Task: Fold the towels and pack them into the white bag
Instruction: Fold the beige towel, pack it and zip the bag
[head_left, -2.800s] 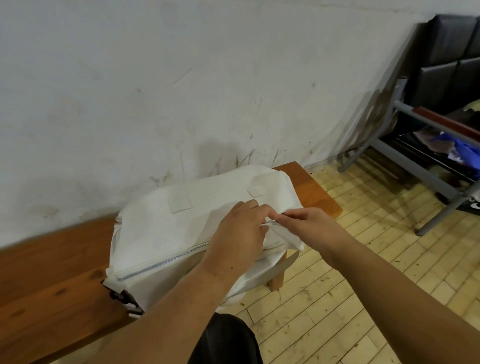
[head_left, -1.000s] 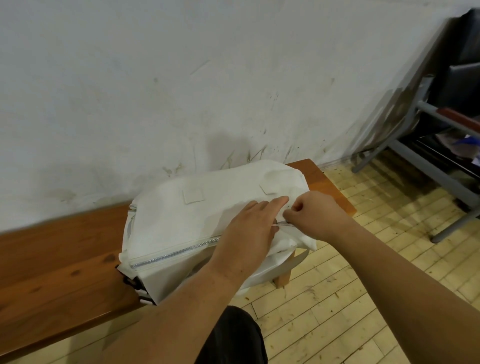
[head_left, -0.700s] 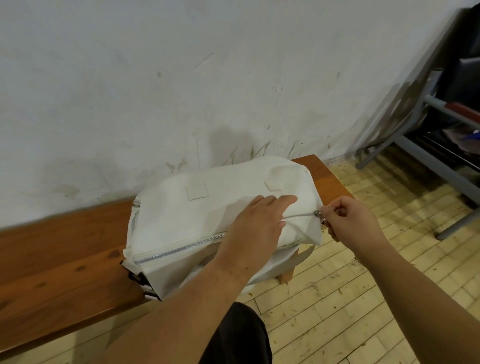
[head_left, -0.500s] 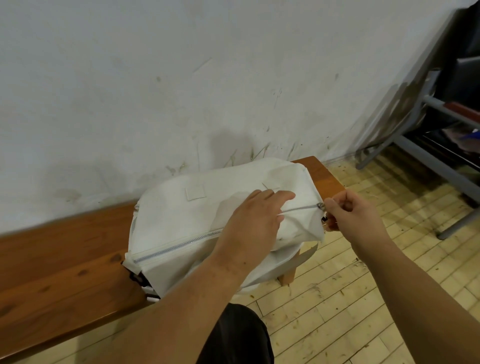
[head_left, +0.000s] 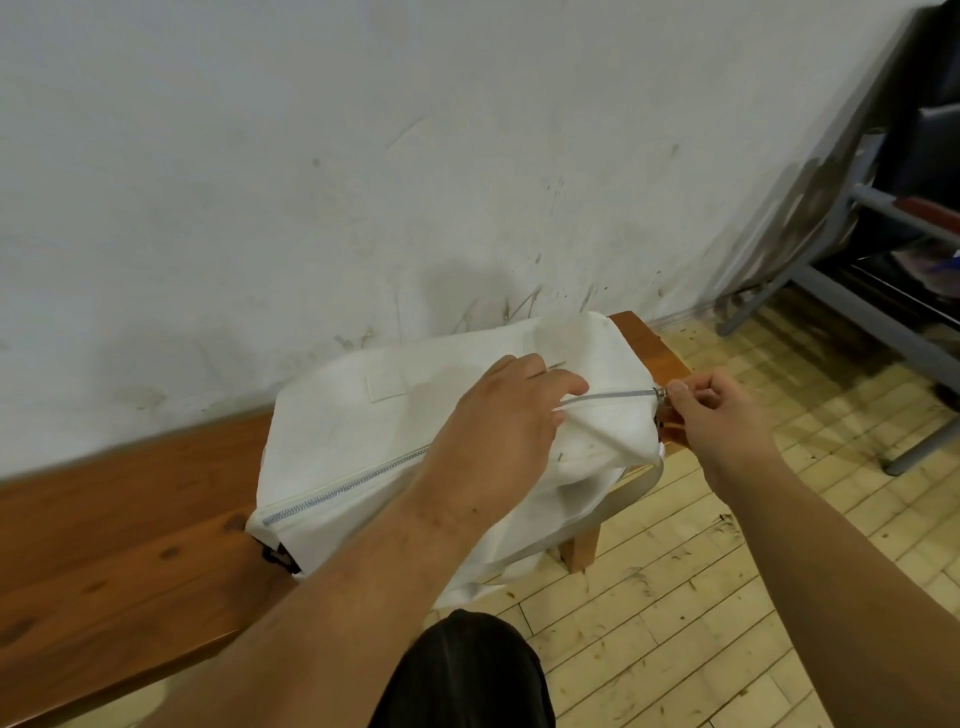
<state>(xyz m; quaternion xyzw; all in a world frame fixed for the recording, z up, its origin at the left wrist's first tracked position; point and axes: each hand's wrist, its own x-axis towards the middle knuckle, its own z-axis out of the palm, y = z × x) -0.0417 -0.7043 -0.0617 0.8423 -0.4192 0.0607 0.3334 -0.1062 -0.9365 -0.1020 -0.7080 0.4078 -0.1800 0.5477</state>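
Bag: white bag (head_left: 337, 415) lies on the right end of the wooden bench (head_left: 130, 519).
Left: left hand (head_left: 509, 415) presses flat on the bag.
Right: right hand (head_left: 722, 421) pinches the zipper pull (head_left: 660, 393), above the bench's right end.

Scuffed white wall (head_left: 363, 156), wooden bench (head_left: 130, 519), pale parquet floor (head_left: 701, 597), grey metal-framed seat (head_left: 857, 260)

The white bag (head_left: 353, 431) lies on the right end of the wooden surface (head_left: 130, 509), close to the wall (head_left: 363, 156), its front side hanging over the front edge. The left hand (head_left: 498, 431) presses flat on its top, across the zipper (head_left: 343, 488). The right hand (head_left: 722, 415) pinches the zipper pull (head_left: 661, 393) at the bag's right end.
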